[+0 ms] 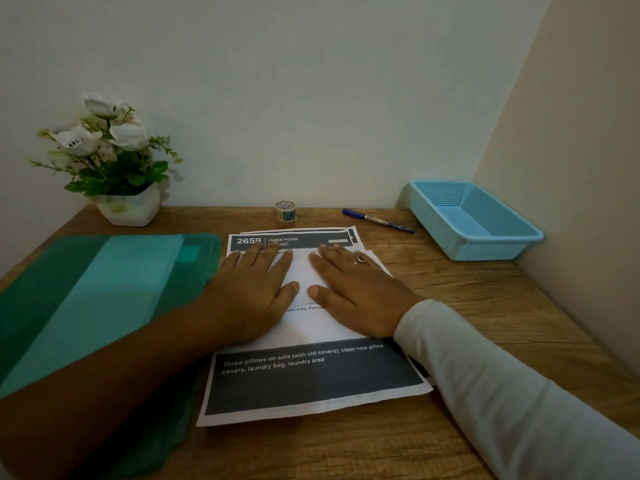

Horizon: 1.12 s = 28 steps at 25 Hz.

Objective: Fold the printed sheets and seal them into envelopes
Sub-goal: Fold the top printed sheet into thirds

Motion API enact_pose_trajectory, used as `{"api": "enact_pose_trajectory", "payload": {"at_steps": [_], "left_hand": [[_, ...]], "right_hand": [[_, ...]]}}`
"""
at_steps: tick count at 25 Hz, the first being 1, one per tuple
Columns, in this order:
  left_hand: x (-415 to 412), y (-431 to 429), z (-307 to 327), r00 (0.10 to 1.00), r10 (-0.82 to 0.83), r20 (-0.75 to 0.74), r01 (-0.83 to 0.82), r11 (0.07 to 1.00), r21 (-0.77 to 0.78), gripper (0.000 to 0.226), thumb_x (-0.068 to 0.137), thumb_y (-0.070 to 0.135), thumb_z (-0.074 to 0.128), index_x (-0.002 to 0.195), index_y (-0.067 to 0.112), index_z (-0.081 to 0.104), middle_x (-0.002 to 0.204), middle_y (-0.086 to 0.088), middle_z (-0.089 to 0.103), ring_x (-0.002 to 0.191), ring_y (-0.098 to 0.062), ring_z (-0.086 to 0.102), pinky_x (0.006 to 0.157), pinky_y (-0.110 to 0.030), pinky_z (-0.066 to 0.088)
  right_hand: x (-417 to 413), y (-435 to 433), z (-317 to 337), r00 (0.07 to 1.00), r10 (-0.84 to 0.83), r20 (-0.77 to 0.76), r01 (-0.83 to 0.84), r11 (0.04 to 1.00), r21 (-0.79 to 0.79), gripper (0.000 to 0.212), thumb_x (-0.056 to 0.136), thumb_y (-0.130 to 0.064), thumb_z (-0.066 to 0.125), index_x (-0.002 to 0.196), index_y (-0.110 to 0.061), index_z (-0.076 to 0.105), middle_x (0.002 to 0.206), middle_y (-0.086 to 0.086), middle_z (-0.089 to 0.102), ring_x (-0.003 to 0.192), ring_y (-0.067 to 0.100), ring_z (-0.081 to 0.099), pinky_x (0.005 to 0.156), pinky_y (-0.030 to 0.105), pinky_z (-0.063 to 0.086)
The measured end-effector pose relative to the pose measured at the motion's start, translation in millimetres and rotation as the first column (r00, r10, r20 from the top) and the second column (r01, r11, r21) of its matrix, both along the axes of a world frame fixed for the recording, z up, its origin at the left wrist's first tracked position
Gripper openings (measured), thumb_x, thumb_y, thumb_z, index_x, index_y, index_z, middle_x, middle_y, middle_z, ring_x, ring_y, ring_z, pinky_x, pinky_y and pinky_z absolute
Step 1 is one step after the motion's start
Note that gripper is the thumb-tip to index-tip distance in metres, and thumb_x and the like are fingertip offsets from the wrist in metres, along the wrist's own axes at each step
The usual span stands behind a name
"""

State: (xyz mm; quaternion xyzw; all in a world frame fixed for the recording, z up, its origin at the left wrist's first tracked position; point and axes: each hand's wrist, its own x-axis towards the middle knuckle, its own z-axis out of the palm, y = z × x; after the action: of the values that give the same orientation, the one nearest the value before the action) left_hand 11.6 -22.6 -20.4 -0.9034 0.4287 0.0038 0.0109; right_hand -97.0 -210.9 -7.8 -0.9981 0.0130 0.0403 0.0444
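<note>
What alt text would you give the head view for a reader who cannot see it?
The left hand and right hand press flat on a stack of printed sheets on a wooden desk. A green folder lies at left; a tape roll, blue pen, blue basket and potted flowers sit behind.

right sleeve (485,375): long, off-white | right hand (353,299): one ring (360,259) (dark stone, metal band)

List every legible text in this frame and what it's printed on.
"2659": dark header at the far end of the printed sheet.
"LIVING ROOM": same header, right of it.
"Throw pillows on sofa (with old covers), clean new pillow covers, laundry bag, laundry area": dark band at sheet's near end.
"ndry area. then re": fragment between left hand and right hand.
Print on pen, tape roll, header badge: too small to read.
</note>
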Motion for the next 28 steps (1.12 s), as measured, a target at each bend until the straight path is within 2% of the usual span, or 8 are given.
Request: {"api": "enact_pose_trajectory", "payload": {"at_steps": [2,5,9,14,19,22,24,28], "left_hand": [[1.0,0.4,-1.4,1.0,-0.005,0.018,0.006,1.0,-0.002,0.066,0.103,0.059,0.01,0.161,0.031,-0.005,0.17,0.001,-0.006,0.156,-0.02,-0.005,0.126,-0.047,0.001],[1.0,0.4,-0.7,0.999,0.021,0.045,-0.023,0.999,0.035,0.07,0.101,0.062,0.008,0.161,0.028,-0.005,0.17,0.0,-0.006,0.156,-0.021,-0.004,0.126,-0.048,0.004],[-0.7,2.5,1.3,0.993,0.062,0.097,-0.067,0.997,0.049,0.082,0.095,0.069,0.0,0.162,0.019,0.001,0.17,-0.003,0.001,0.156,-0.022,0.002,0.126,-0.048,0.012],[-4.2,3.9,5.2,0.994,0.048,0.102,-0.052,0.998,0.034,0.104,0.077,0.073,-0.018,0.161,0.017,0.006,0.17,-0.005,0.007,0.156,-0.023,0.009,0.126,-0.046,0.016],[-12.7,3.2,13.6,0.989,0.024,0.145,-0.032,0.998,0.052,0.081,0.098,0.067,0.01,0.159,0.015,0.019,0.167,-0.006,0.02,0.153,-0.023,0.021,0.122,-0.044,0.025],[-13.0,2.9,21.2,0.965,0.031,0.259,-0.039,0.999,0.025,0.082,0.092,0.076,0.016,0.145,0.019,0.042,0.15,-0.006,0.045,0.133,-0.023,0.045,0.101,-0.04,0.048],[-9.6,2.9,25.8,0.955,0.063,0.289,-0.068,0.998,0.006,0.084,0.085,0.084,0.019,0.135,0.022,0.048,0.137,-0.003,0.053,0.12,-0.021,0.052,0.088,-0.037,0.051],[5.1,3.1,31.9,0.982,0.124,0.144,-0.122,0.992,-0.02,0.086,0.071,0.096,0.029,0.12,0.029,0.052,0.116,0.005,0.06,0.096,-0.014,0.056,0.075,-0.031,0.049]], "right_hand": [[1.5,5.2,-0.1,0.999,0.043,-0.01,-0.043,0.999,0.017,0.069,0.107,-0.057,0.019,0.165,-0.025,0.0,0.173,-0.002,-0.007,0.159,0.016,-0.008,0.129,0.042,0.0],[1.9,1.7,0.2,0.999,-0.019,-0.026,0.02,1.0,0.021,0.079,0.102,-0.066,0.019,0.165,-0.023,-0.002,0.173,-0.002,-0.007,0.159,0.016,-0.008,0.129,0.042,-0.001],[1.7,-7.9,0.3,0.99,-0.13,-0.049,0.131,0.991,0.009,0.094,0.094,-0.079,0.017,0.165,-0.021,-0.003,0.173,-0.003,-0.007,0.159,0.017,-0.008,0.128,0.045,-0.001],[1.4,-7.6,-1.3,0.988,-0.152,-0.032,0.153,0.988,0.006,0.095,0.093,-0.08,0.017,0.165,-0.02,-0.002,0.173,-0.002,-0.005,0.159,0.018,-0.007,0.128,0.045,-0.001],[0.9,-8.0,-0.3,0.981,-0.187,-0.04,0.188,0.982,-0.002,0.099,0.091,-0.082,0.016,0.165,-0.019,-0.002,0.173,0.0,-0.006,0.159,0.02,-0.006,0.129,0.046,0.0],[0.0,-15.1,-1.3,0.97,-0.237,-0.043,0.238,0.971,0.002,0.103,0.089,-0.085,0.015,0.164,-0.018,-0.003,0.173,0.001,-0.008,0.159,0.02,-0.006,0.129,0.046,0.001],[-1.2,-19.1,-0.9,0.964,-0.26,-0.048,0.261,0.965,0.009,0.104,0.088,-0.085,0.016,0.165,-0.018,-0.003,0.173,0.001,-0.008,0.159,0.019,-0.007,0.129,0.046,0.001],[-2.6,-19.2,-2.0,0.965,-0.26,0.005,0.26,0.964,0.05,0.105,0.087,-0.087,0.021,0.165,-0.018,0.003,0.173,0.001,-0.002,0.159,0.02,-0.001,0.129,0.049,0.006]]}}
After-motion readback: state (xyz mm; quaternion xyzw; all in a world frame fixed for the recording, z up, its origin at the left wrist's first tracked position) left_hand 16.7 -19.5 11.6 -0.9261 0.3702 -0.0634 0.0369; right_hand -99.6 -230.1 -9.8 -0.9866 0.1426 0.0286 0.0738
